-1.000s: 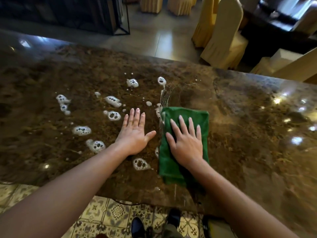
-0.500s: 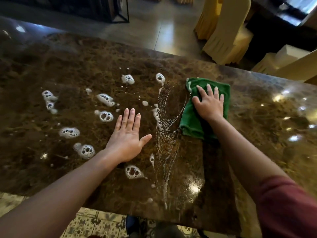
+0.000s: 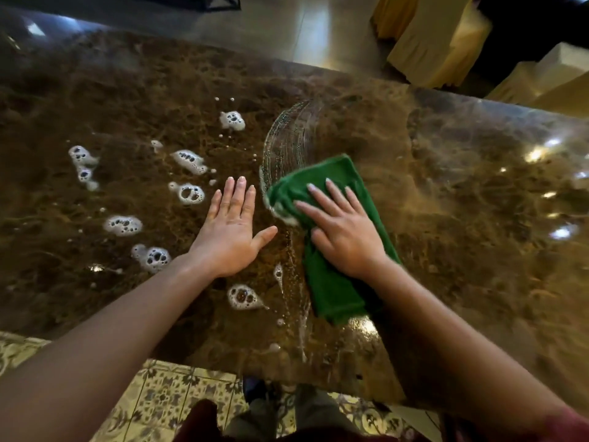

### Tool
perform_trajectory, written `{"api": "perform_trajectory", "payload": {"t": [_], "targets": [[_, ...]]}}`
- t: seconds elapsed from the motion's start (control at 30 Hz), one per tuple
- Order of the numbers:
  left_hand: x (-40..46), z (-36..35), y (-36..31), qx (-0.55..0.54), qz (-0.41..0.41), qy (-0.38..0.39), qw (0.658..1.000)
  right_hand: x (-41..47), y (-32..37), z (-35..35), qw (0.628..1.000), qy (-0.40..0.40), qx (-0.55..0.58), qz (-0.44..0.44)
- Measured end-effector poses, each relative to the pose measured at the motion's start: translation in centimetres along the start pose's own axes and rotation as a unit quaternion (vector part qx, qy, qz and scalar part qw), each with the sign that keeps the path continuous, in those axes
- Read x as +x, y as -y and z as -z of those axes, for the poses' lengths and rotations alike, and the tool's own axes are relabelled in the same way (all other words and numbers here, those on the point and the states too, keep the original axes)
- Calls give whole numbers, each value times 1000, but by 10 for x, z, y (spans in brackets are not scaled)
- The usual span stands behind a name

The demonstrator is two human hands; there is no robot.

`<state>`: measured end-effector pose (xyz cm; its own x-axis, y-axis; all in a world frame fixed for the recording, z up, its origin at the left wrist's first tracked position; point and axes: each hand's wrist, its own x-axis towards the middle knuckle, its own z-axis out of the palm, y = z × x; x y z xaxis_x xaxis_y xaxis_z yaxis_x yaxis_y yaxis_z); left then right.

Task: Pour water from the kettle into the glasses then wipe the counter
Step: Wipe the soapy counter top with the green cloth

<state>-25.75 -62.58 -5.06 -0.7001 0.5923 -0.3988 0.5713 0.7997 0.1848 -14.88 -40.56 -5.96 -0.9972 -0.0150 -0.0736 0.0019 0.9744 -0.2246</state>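
Note:
A green cloth (image 3: pixel 334 285) lies on the brown marble counter (image 3: pixel 462 234). My right hand (image 3: pixel 344 231) presses flat on the cloth with its fingers spread and straight. Just left of it, my left hand (image 3: pixel 231 231) rests palm-down on the bare counter, fingers straight and thumb out. Several white foam blobs (image 3: pixel 188 161) dot the counter left of and beyond my left hand. A curved wet smear (image 3: pixel 287 138) runs beyond the cloth. No kettle or glasses are in view.
Chairs with yellow covers (image 3: pixel 436 43) stand beyond the counter's far edge at the upper right. A patterned tile floor (image 3: pixel 165 397) and my shoes show below the counter's near edge. Bright light spots reflect on the counter's right side.
My right hand pushed the cloth away, then pulled it back toward me and slightly left, leaving a curved wet streak. My left hand stayed flat in place.

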Motion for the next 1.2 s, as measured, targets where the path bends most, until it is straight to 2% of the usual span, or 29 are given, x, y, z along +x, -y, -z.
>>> {"api": "perform_trajectory", "payload": {"t": [0.1,0.17,0.33,0.43,0.5,0.57,0.73,0.83,1.07,1.2], "targets": [[0,-2,2,3,-3,-5,1000,-65,3,-11,999,-14,-9,-33],[1,-4,3,15,-3,-13,1000,-70,-11,-10,996,-27,-17,-77],[2,-6,4,19,0,-19,1000,8,-75,17,971,-34,-17,-237],[1,-5,3,13,-1,-13,1000,63,-82,26,957,-26,12,-288],[2,-4,4,11,-2,-18,1000,76,-63,22,958,-21,18,-286],[2,-1,3,-1,-7,-15,1000,53,-31,12,970,-11,6,-245],[3,-2,6,-23,-10,-24,999,-84,49,-23,989,-26,-18,-145],[3,-5,6,-18,-14,-32,999,-123,37,-24,983,-22,-28,-182],[3,-2,5,-26,-8,-28,999,-37,-54,9,933,-45,0,-356],[3,1,4,-27,-7,-21,999,26,-39,15,910,-59,32,-409]]}}
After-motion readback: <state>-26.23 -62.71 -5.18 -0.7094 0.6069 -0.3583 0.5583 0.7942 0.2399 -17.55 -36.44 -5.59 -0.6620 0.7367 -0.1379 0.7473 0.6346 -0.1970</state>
